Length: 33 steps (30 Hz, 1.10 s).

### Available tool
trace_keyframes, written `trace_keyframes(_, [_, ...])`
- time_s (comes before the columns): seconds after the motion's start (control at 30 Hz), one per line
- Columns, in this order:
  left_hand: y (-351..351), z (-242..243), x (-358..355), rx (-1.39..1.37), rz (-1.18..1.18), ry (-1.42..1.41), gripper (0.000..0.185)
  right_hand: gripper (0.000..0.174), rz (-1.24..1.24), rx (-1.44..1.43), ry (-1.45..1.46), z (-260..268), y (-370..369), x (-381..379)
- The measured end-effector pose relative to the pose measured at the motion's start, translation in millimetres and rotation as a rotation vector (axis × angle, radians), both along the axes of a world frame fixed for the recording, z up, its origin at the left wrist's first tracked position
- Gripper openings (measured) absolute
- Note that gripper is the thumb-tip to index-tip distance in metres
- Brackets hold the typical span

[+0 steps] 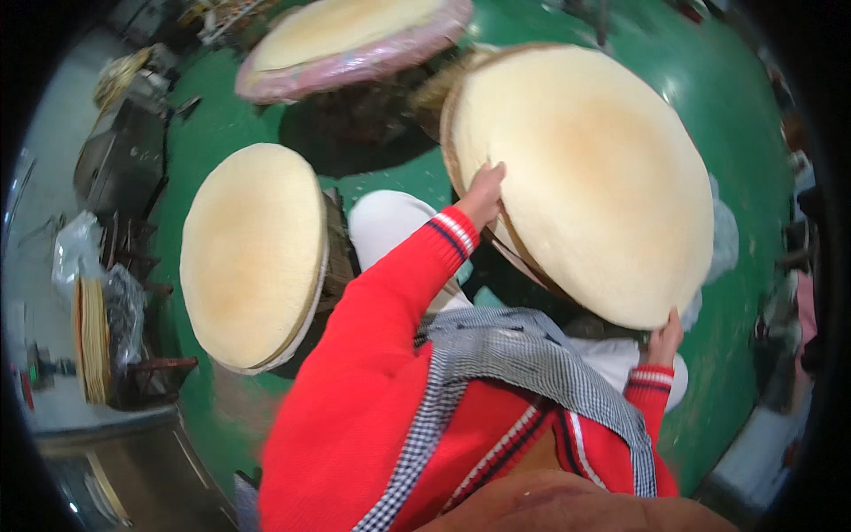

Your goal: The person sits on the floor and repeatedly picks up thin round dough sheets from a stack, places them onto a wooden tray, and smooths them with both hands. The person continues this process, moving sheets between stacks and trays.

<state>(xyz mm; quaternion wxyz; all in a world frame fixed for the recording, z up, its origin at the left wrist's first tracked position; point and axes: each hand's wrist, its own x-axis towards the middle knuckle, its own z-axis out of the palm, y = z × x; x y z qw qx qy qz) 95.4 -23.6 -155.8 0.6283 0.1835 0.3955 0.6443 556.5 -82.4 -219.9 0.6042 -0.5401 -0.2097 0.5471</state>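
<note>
A large round cream-coloured sheet (598, 179), like a thin flatbread and browned towards its middle, lies tilted before me. My left hand (486, 191) pinches its near left edge, thumb on top. At its near right edge, my right hand (666, 336) grips the rim. Beneath the sheet, a darker layer or board (452, 143) shows along the left side, and a gap parts the two near my left hand. To my left, a similar round stack (256, 253) rests on a low wooden support (338, 249), apart from both hands.
Another round stack (346, 33) with pink plastic wrapping (359, 70) stands ahead. The floor (226, 392) is green. At far left are a dark metal box (126, 149) and folded sheets (93, 339) beside clear plastic. Bluish plastic (725, 229) hangs past the held sheet's right side.
</note>
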Motion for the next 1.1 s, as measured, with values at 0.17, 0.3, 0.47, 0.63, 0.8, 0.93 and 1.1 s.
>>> trace_keyframes(0.17, [73, 56, -40, 0.071, 0.061, 0.754, 0.039, 0.034, -0.001, -0.033, 0.206, 17, -21, -48])
trace_keyframes(0.3, [77, 172, -98, 0.472, 0.162, 1.321, 0.031, 0.031, 0.265, 0.064, 0.006, 36, -14, -127])
trace_keyframes(0.47, [-71, 284, -217, 0.757, 0.165, 1.078, 0.037, 0.027, 0.802, 0.227, -0.310, 103, 49, -259])
trace_keyframes(0.63, [-282, 342, -308, 0.392, 0.745, 1.349, 0.033, 0.026, 0.961, 0.092, 0.286, 156, 94, -467])
trace_keyframes(0.8, [-437, 220, -330, -0.134, 1.336, 1.028, 0.033, 0.008, 1.283, 0.188, -0.051, 150, 25, -621])
trace_keyframes(0.93, [-511, 65, -338, -0.544, 1.495, 0.788, 0.041, 0.018, 1.474, 0.174, -0.263, 107, -25, -662])
trace_keyframes(1.1, [-561, -57, -344, -0.649, 1.514, 0.703, 0.036, 0.020, 1.688, -0.122, -0.465, 80, -25, -671])
